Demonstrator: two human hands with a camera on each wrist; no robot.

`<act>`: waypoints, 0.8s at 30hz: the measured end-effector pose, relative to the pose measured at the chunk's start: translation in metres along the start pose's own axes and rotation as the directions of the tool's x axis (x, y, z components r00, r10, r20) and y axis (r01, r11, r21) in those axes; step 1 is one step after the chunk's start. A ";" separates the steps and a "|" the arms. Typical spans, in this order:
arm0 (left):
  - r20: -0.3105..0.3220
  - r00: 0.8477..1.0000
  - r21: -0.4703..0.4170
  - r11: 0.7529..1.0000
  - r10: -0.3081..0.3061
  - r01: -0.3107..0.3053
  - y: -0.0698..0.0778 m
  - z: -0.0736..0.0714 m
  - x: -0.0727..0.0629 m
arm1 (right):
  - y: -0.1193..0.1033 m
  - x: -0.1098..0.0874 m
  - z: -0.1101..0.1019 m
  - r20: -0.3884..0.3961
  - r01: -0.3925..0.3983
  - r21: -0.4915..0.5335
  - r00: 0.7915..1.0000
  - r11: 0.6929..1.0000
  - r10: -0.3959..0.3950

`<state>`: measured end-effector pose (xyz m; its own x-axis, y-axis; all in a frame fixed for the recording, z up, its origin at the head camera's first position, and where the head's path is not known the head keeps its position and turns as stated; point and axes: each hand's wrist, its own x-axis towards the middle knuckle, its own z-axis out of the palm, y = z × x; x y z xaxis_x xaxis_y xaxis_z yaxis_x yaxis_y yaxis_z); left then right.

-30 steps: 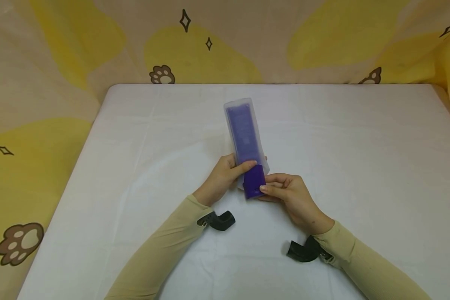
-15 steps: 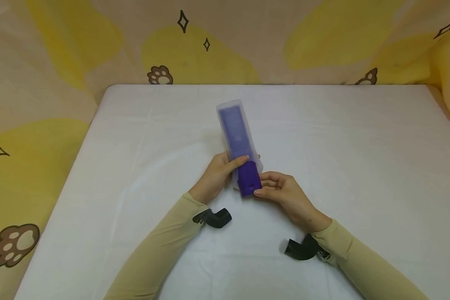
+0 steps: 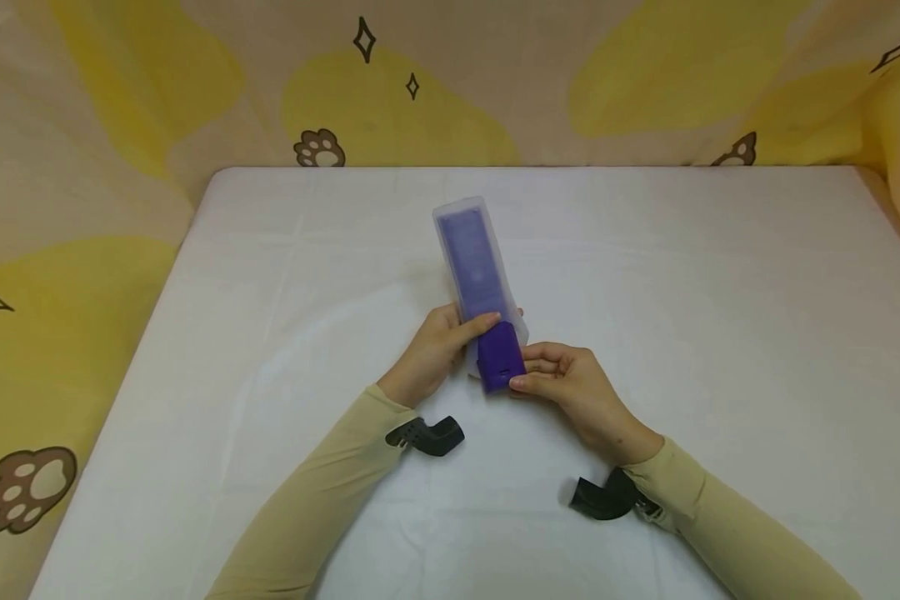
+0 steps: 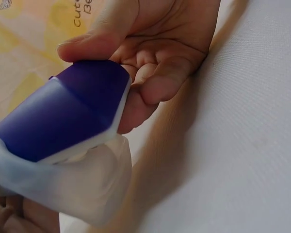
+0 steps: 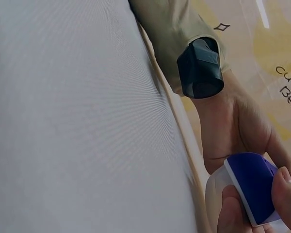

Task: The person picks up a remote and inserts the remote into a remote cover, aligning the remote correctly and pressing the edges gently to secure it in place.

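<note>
A long purple remote control (image 3: 499,357) with a white edge sits mostly inside a translucent soft cover (image 4: 94,187), its near end bare. My left hand (image 3: 429,350) holds cover and remote from the left, thumb across the top face where the bare part begins. At the near end, my right hand (image 3: 573,387) pinches the remote's right corner between thumb and fingers. The left wrist view shows the cover's mouth hanging loose below the purple shell. In the right wrist view, the right thumb (image 5: 285,196) lies on the purple face.
White cloth covers the table (image 3: 682,275) under both hands. A yellow and beige patterned curtain (image 3: 450,83) rises behind the far edge and along the left. Black wrist mounts (image 3: 437,436) stick out from both sleeves.
Both hands and the remote shifted slightly left during the first half second, then stayed almost still. The grips look the same, and the remote's bare part shows about the same length.
</note>
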<state>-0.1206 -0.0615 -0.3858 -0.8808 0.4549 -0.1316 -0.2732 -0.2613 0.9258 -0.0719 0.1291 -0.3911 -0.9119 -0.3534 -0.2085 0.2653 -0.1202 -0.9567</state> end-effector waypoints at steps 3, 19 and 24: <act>0.001 1.000 0.001 1.000 0.007 -0.007 0.000 0.000 0.000 | 0.000 0.000 0.000 -0.008 0.003 0.003 1.000 1.000 -0.003; 0.019 1.000 0.011 1.000 0.017 -0.017 -0.001 0.001 0.000 | 0.002 0.000 0.001 -0.027 0.011 0.022 1.000 1.000 -0.011; 0.018 1.000 0.017 1.000 0.021 -0.021 0.000 0.002 -0.001 | 0.002 0.000 0.001 -0.032 0.019 0.033 0.999 0.999 -0.018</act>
<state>-0.1191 -0.0602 -0.3852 -0.8790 0.4650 -0.1060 -0.2483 -0.2564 0.9341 -0.0709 0.1276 -0.3929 -0.9261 -0.3215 -0.1973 0.2577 -0.1575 -0.9533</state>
